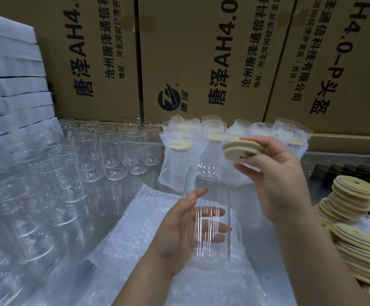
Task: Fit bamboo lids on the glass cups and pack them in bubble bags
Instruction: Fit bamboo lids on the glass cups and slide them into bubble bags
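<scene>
1. gripping the glass cup (210,186) in the left hand (175,239): thumb on the near wall, fingers curled round the far wall and seen through the glass.
2. held near the middle of the view, above the flat bubble bags (135,228), not resting on them as far as can be told.
3. pinching a bamboo lid (239,149) in the right hand (276,177): thumb under the edge, fingers over the top; possibly a second lid stacked with it, too close to tell.
4. long axis of the cup roughly upright, leaning a little away, mouth at the top.
5. lid up and to the right of that mouth, clear of the rim, tilted with its flat face toward the camera and not level with the rim.
6. judged step: fitting not yet done. likely needs bringing the lid down and left over the mouth, levelling it, then pressing it home while the left hand steadies the glass.
7. risk, as a guess: seating it crooked on one side of the rim.
8. around: spare lids (354,195) stacked at right, bare cups (113,151) at left, bagged cups (179,151) behind.
</scene>
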